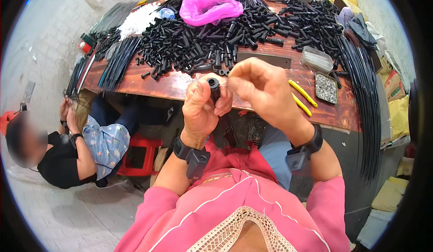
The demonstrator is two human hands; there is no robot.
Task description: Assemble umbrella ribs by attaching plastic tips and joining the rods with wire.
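Note:
Close in front of me, my left hand [201, 104] is closed around a black tubular plastic part [214, 84], its round open end facing up. A thin pale strand [223, 85] stretches from this part toward my right hand [259, 87]. The right fingers are pinched together beside the tube's top, apparently on that strand; their tips are partly hidden. Just beyond both hands, a big heap of similar black tubular parts [189, 40] covers the wooden table [167, 86]. To the right of my right hand lie pliers with yellow handles [303, 94].
A tray of small metal pieces [326, 88] and a clear plastic box [317, 59] stand right. Long black rods [361, 103] overhang the table's right edge. A pink plastic bag [211, 9] sits on the heap. At left, a person [67, 157] sits near a red stool [142, 155].

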